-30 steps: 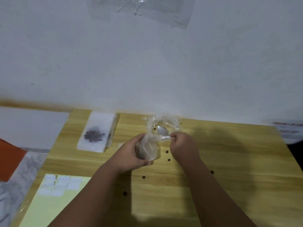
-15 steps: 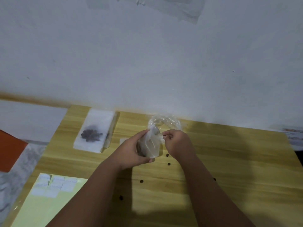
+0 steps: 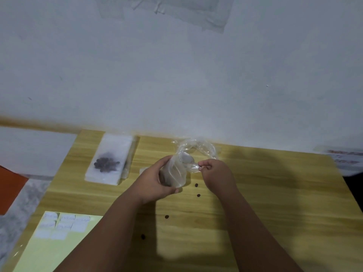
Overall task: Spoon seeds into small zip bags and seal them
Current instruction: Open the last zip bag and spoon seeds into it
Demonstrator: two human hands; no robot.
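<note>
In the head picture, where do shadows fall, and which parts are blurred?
Head view: dim light; a broad shadow lies on the table right of the hands and under the arms. The label sheet and the papers at the right edge are blurred; the clear bag shows soft glare.

Right hand (image 3: 217,174) now pinching, seemingly, a dark seed (image 3: 199,165) at the bag (image 3: 176,171) mouth.
</note>
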